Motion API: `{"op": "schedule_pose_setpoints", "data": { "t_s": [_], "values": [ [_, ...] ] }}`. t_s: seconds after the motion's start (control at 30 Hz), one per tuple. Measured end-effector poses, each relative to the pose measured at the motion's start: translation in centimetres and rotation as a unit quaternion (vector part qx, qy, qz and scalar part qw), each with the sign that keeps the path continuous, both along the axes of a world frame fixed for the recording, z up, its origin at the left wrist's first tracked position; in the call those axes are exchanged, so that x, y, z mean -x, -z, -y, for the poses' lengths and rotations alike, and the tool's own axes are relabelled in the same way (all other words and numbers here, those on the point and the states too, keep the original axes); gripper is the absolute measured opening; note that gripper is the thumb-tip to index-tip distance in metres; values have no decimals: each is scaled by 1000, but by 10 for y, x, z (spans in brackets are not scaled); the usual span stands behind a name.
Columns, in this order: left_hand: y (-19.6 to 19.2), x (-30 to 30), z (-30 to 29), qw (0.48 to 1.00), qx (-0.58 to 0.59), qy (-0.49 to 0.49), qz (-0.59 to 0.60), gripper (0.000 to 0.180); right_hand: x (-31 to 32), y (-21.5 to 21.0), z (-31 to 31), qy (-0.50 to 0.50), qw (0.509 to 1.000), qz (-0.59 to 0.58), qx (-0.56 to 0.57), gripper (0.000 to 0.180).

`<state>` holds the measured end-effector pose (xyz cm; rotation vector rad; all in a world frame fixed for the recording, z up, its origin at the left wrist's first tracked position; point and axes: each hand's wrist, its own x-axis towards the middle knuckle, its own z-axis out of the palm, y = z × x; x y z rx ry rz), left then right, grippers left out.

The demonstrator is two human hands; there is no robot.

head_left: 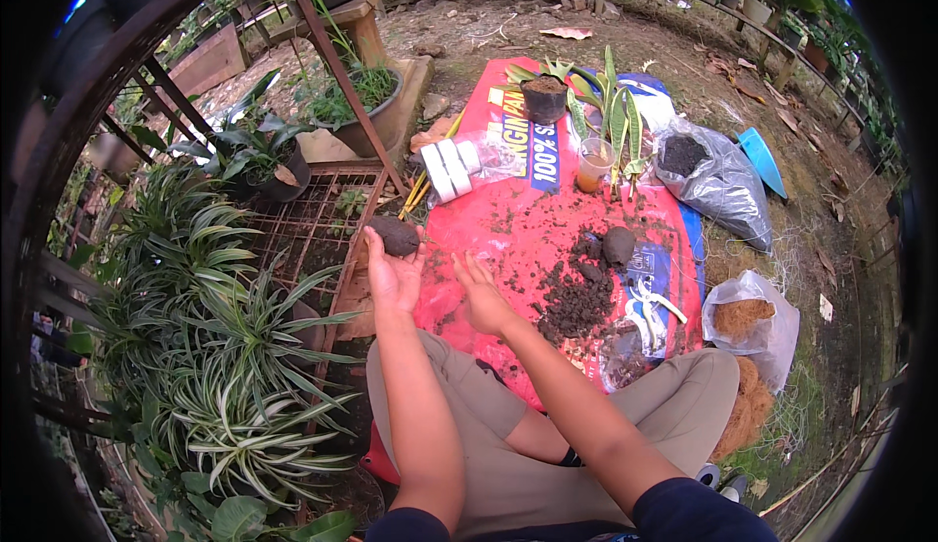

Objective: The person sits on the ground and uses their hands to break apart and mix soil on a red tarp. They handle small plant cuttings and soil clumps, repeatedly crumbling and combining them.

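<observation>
On the upturned palm of my left hand (396,278) rests a dark, rounded ball of soil (399,236), its fingers curled up around the sides. My right hand (481,290) is just to the right, fingers stretched out and holding nothing. It is apart from the ball. A second soil ball (618,246) lies on the red plastic sheet (469,239), beside a heap of loose dark soil (576,303). In front of my right knee is a white-handled tool (655,310), perhaps shears.
Beyond the soil stand a black pot (544,100), a clear cup of brownish liquid (592,166) and upright snake plant leaves (618,117). On the right are a bag of black soil (723,186), a blue container (762,161) and a bag of brown fibre (752,322). Striped-leaf plants (225,347) crowd the left.
</observation>
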<state>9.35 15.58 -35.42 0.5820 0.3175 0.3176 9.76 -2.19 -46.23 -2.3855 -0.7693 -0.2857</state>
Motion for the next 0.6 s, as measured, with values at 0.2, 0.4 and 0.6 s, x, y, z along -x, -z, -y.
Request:
{"op": "schedule_pose_setpoints", "data": {
  "t_s": [0.2, 0.4, 0.6],
  "values": [
    [7, -4, 12, 995, 98, -5, -7, 59, 23, 18, 59, -192, 927, -64, 315, 66],
    [13, -25, 41, 991, 101, 72, -46, 41, 42, 43, 188, -258, 882, 56, 391, 76],
    [21, -28, 111, 985, 5, 129, -117, 38, -1, 14, 263, 29, 901, 45, 430, 68]
  ]
}}
